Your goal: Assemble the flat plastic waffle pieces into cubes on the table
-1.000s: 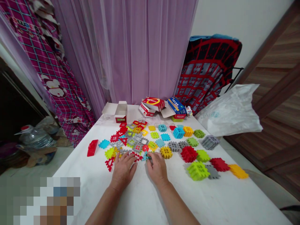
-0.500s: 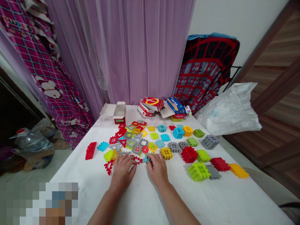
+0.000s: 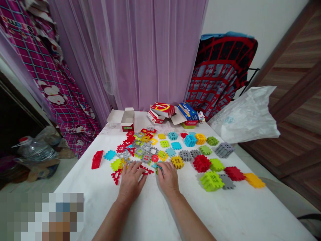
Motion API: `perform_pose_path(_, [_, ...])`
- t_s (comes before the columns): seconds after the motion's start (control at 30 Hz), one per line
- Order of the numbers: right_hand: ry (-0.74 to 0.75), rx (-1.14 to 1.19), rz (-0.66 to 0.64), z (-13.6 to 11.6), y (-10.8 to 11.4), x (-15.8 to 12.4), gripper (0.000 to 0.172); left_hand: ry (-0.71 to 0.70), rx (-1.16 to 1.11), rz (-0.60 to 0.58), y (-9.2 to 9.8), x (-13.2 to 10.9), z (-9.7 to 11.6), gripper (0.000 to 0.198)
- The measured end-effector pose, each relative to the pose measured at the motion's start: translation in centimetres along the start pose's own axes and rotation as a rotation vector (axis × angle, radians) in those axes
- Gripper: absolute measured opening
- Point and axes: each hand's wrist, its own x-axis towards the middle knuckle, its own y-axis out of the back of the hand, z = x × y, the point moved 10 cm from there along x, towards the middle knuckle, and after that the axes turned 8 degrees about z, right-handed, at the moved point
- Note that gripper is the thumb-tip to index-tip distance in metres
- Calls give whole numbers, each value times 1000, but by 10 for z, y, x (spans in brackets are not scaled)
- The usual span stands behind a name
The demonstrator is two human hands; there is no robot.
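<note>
My right hand rests at the front edge of the heap with its fingers curled. A small blue toothed building piece, tilted and with a bit of green beside it, is at its thumb and forefinger. To the left, my left hand lies with fingers stretched over the near pieces, holding nothing that I can see. Beside its fingertips is a red triangular piece, partly covered. Another red triangular piece lies left of that hand. Beyond both hands spreads a heap of flat interlocking pieces in several colours.
Stacks of like-coloured pieces stand to the right, among them a lime stack, a red stack and a yellow stack. A red part lies far left. Opened boxes line the back; a white plastic bag is at the right edge.
The blue piece by my right thumb has tilted and shifted slightly away from the red triangular piece. My left hand has barely moved. The whole view has shifted slightly.
</note>
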Motion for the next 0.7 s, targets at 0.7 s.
perform_pose_path(0.7, [-38,131,28,-1,-1,4,25,92,149,-98,-12,49,9,27])
